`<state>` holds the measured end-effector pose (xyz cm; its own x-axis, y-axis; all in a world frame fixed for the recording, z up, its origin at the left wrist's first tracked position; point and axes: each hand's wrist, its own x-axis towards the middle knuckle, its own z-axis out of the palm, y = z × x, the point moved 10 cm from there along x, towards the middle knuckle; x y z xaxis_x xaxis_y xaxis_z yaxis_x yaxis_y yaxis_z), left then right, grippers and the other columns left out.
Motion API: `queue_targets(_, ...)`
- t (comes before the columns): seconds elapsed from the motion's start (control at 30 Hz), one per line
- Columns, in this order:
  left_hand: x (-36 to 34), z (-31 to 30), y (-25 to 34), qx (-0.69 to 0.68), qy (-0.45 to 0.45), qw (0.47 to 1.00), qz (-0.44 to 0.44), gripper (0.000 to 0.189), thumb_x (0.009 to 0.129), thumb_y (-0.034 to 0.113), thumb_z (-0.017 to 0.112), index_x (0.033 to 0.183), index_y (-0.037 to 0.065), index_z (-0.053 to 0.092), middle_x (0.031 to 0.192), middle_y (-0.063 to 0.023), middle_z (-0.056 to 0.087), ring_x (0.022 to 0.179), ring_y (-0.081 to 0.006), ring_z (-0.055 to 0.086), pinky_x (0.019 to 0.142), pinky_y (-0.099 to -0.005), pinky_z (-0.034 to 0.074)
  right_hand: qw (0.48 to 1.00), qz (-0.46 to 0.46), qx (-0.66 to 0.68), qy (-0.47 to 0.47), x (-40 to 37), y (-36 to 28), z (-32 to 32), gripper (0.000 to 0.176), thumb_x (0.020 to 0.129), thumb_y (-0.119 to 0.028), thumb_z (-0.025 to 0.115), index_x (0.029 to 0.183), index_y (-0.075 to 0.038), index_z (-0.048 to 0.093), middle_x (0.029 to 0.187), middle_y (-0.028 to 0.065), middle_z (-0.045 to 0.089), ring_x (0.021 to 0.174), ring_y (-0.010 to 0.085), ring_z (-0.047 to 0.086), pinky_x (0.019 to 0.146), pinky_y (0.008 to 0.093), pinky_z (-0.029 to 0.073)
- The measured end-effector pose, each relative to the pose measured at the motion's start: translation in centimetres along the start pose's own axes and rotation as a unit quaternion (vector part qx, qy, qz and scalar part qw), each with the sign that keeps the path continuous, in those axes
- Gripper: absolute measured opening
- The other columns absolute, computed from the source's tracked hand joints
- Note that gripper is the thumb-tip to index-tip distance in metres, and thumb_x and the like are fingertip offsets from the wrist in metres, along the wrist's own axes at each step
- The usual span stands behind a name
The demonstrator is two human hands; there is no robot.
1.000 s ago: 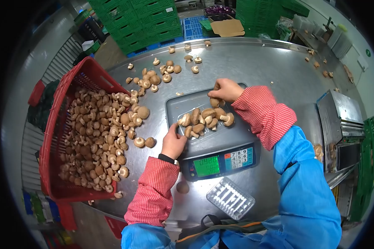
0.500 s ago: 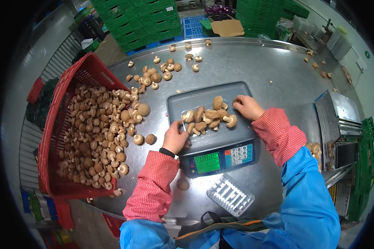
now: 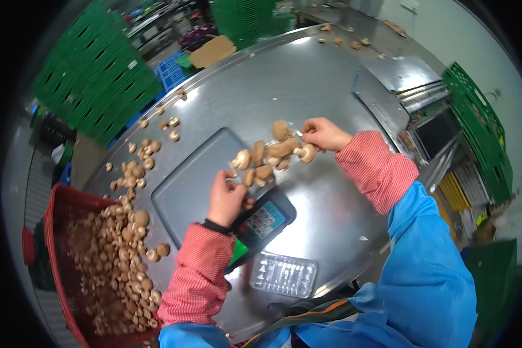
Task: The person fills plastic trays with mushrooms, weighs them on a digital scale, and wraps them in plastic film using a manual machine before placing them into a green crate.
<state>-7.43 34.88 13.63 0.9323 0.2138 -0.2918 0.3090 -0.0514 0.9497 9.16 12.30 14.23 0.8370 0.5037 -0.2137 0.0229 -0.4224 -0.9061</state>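
Note:
Between my two hands is a clear plastic tray (image 3: 297, 134) filled with brown shiitake mushrooms (image 3: 258, 152), held up off the scale. My left hand (image 3: 226, 198) pinches its near-left end, and my right hand (image 3: 325, 134) grips the far-right end. Below and to the left lies the grey platform of the digital scale (image 3: 191, 174); my left hand and sleeve cover part of its green display and keypad (image 3: 263, 220). A second clear plastic tray (image 3: 284, 275) rests on the steel table, close to my body.
A red crate (image 3: 53, 255) of mushrooms is tipped at the left, spilling onto the steel table (image 3: 325, 214). Loose mushrooms (image 3: 134, 169) trail along the far-left side. A metal machine (image 3: 409, 107) with a dark panel stands at the right. Green crates (image 3: 98, 69) are stacked behind.
Both hands have lifted the filled tray off the scale and moved it rightward relative to the scale. My right hand now grips the tray's end. The view has turned to the right.

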Motion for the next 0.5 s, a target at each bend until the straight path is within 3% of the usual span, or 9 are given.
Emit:
queue_targets(0.13,5.1,12.4,-0.8,0.018,-0.048,0.998,-0.028,0.031,0.084,-0.005,0.052,0.111,-0.002,0.037,0.079,-0.0164,0.059,0.057,-0.0231,0.064,0.046,-0.0330,0.056,0.989,0.025,-0.125,0.076,-1.1,6.9,-10.7,0.022,0.079,-0.014,0.063,0.093,0.003,0.063,0.075,0.0110,0.063,0.062,0.0174,0.060,0.052,0.0315,0.048)
queue_targets(0.23,9.0,19.8,-2.7,0.007,-0.082,0.995,-0.049,0.033,0.084,-0.004,0.051,0.113,-0.003,0.035,0.081,-0.0184,0.058,0.059,-0.0251,0.066,0.047,-0.0348,0.058,0.969,-0.045,-0.206,0.127,-0.2,13.4,-16.6,0.014,0.081,-0.011,0.064,0.087,0.001,0.061,0.071,0.0058,0.059,0.062,0.0136,0.056,0.055,0.0294,0.046)
queue_targets(0.5,16.6,28.2,-5.9,0.101,-0.069,0.990,-0.066,0.029,0.087,-0.003,0.050,0.115,-0.003,0.042,0.083,-0.0181,0.064,0.060,-0.0218,0.067,0.051,-0.0329,0.057,0.949,0.045,-0.205,0.236,2.1,24.1,-24.0,0.013,0.080,-0.010,0.063,0.088,0.001,0.061,0.076,0.0113,0.063,0.071,0.0189,0.059,0.067,0.0327,0.048)
